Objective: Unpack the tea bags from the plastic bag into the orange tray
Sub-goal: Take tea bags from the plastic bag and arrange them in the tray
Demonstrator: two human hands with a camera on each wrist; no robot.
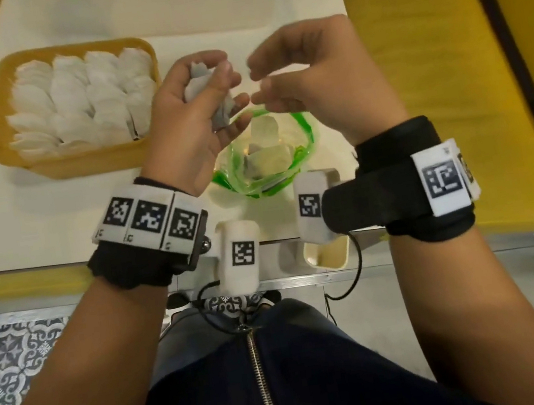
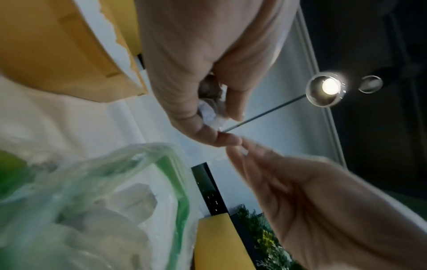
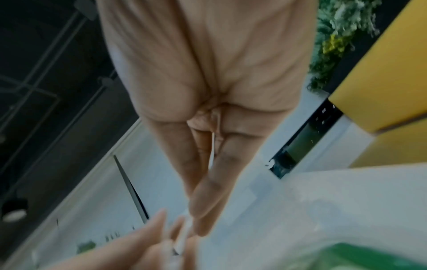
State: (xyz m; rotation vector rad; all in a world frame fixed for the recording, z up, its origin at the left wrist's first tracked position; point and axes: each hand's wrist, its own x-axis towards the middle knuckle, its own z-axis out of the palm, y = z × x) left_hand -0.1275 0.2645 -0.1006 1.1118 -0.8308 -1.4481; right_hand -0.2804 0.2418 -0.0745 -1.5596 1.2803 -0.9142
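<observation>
L hand grips tea bags | R hand fingers curled, empty | above plastic bag

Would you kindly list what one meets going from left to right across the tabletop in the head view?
Orange tray filled with tea bags → left hand gripping tea bags → right hand, with the plastic bag lying below and between the hands.
</observation>
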